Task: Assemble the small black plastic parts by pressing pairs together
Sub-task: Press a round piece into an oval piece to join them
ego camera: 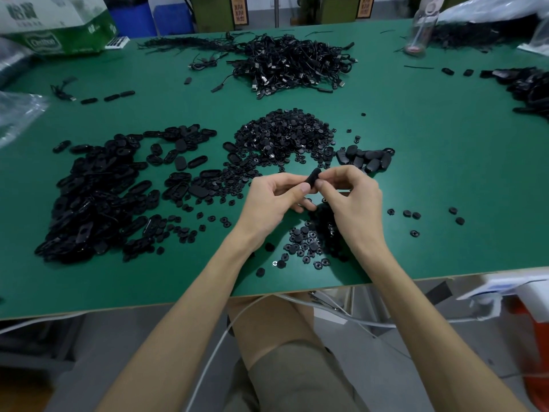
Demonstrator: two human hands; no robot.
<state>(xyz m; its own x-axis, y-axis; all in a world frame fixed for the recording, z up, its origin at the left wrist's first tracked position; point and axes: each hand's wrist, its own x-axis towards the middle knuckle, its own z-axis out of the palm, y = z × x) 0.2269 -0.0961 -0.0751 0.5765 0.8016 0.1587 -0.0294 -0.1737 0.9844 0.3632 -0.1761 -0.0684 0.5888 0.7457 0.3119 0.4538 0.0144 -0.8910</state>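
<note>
Both hands meet above the middle of the green table. My left hand pinches a small black oval plastic part between thumb and fingers. My right hand has its fingertips closed against the right end of that same part. A large pile of black oval shells lies to the left. A heap of small round black pieces sits just beyond the hands, and more round pieces are scattered under my wrists. A short row of joined oval parts lies to the right of the heap.
A tangle of black cables fills the back centre. More black parts lie at the far right edge. A green and white carton stands back left, a clear bottle back right. The table's front edge runs just above my knees.
</note>
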